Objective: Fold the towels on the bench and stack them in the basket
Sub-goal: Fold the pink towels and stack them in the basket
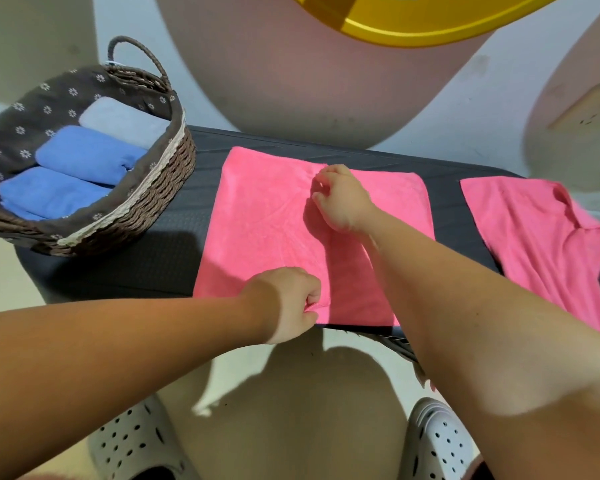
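While three folded towels, two blue (pixel 73 174) and one grey (pixel 123 121), already lie side by side in the basket (pixel 146 202) at the left end of the bench (pixel 160 237), two pink ones remain outside it, so the task appears somewhat past its midpoint. At bench centre lies the pink towel (pixel 257 220) being worked, spread flat with an overlapping layer edge running down its middle. Left hand (pixel 288 303): curled closed, pinching that edge at the near hem. Right hand (pixel 340 199): fingers bent, thumb and forefinger nipping the same edge near the far hem. Both hands thus rest on the cloth, along its midline. At the right end, well apart, a second pink towel (pixel 541 244) lies unfolded, rumpled, untouched, overhanging the bench.
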